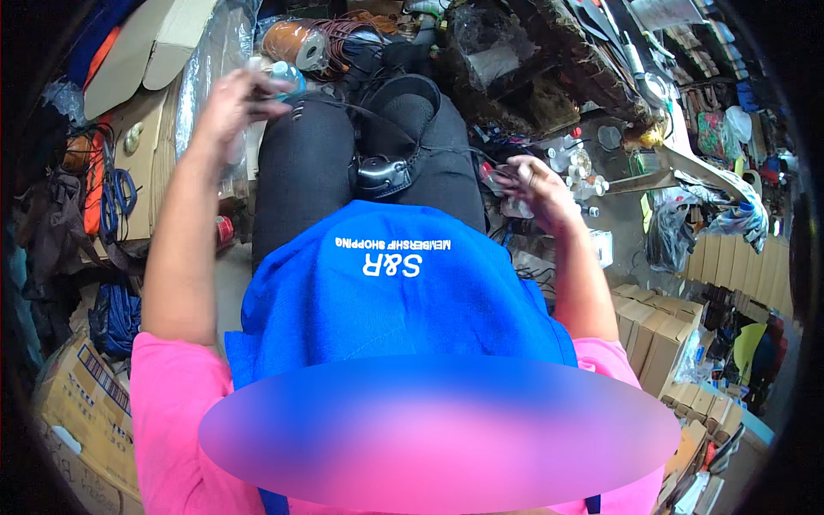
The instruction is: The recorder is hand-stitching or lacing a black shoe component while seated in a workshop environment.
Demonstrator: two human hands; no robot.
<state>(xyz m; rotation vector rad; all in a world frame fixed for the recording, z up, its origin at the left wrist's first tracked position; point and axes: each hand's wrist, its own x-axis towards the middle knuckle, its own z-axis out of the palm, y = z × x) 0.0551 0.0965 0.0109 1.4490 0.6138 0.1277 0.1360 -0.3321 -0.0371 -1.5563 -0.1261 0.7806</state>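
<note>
What looks like a black shoe lies on my lap between my thighs, with a glossy rounded end toward me and a curved dark rim farther off. A thin black cord stretches across it from side to side. Out at the left, above my left knee, my raised left hand is bent around the cord's one end, its fingers partly blurred. Lower on the right, beside my right thigh, my right hand pinches the other end. A blue apron covers my front down to the lap.
A blue-capped bottle and an orange spool stand beyond my left knee. Several small bottles cluster right of my right hand. Flattened cardboard and blue-handled scissors are at left; cardboard boxes stack at right.
</note>
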